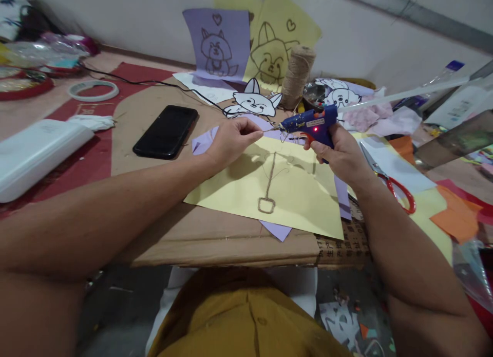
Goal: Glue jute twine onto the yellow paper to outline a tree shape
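Note:
My right hand grips a blue hot glue gun, with a finger by its orange trigger and a small red light lit on its side. A long translucent glue stick juts from the back of the gun. My left hand is closed in a pinch on a short, thin piece of twine, right by the gun's nozzle. Under both hands lies a yellow sheet of paper. It bears a twine line ending in a small square loop. Purple paper shows beneath it.
A black phone and a tape roll lie left. Red-handled scissors rest right. Behind stand a twine spool, a paper fox cutout and purple and yellow drawings. A black cord crosses the cardboard.

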Action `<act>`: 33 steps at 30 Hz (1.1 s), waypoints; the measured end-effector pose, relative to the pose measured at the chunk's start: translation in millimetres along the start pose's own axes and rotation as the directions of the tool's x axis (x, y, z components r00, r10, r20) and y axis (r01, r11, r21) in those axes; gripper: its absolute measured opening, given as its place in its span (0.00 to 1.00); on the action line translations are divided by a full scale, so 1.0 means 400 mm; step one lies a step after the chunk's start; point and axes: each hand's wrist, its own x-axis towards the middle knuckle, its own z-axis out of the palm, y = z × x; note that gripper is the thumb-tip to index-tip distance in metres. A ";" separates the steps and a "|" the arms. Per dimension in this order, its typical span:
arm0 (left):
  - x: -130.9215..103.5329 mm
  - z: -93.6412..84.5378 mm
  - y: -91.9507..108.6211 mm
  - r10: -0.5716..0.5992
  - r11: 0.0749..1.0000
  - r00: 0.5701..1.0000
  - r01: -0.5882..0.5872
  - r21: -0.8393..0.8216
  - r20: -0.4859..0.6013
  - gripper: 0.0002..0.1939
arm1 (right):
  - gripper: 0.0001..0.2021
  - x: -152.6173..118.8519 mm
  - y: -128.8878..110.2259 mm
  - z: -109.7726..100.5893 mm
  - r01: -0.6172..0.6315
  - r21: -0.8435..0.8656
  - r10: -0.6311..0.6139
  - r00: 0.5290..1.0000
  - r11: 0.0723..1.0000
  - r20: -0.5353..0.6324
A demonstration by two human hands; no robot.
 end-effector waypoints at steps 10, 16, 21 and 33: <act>0.001 -0.001 0.004 -0.016 1.000 1.000 0.017 -0.018 0.008 0.06 | 0.13 -0.002 -0.001 0.003 0.002 -0.003 -0.002 1.000 1.000 0.030; 0.001 0.000 0.005 -0.018 1.000 1.000 0.019 -0.016 0.025 0.06 | 0.13 0.000 0.005 -0.003 0.017 -0.037 -0.017 1.000 0.999 0.001; 0.003 0.001 0.006 -0.029 1.000 0.999 0.029 -0.004 0.026 0.06 | 0.13 -0.003 -0.004 -0.009 0.012 -0.044 -0.012 1.000 0.999 0.002; 0.002 -0.001 0.005 -0.008 1.000 1.000 0.007 0.011 0.030 0.05 | 0.14 -0.002 -0.003 -0.005 0.008 -0.049 -0.008 1.000 0.999 -0.005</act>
